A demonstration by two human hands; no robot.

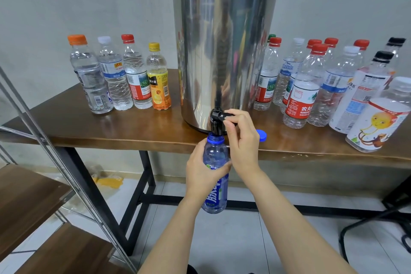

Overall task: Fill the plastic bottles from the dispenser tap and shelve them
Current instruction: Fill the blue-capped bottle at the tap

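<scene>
A tall steel dispenser (222, 51) stands on the brown table (89, 127), its black tap (216, 121) hanging over the front edge. My left hand (203, 170) grips an uncapped blue bottle (216, 193) and holds its mouth right under the tap spout. My right hand (243, 138) pinches the tap's black lever between thumb and fingers. The bottle's blue cap (262, 135) lies on the table just right of that hand. Whether water is flowing cannot be told.
Several capped bottles holding water stand left of the dispenser (115, 78). Many empty-looking capped bottles crowd the right side (322, 87). A metal-framed rack with wooden shelves (29, 202) stands at the lower left. Black table legs and a chair base are below.
</scene>
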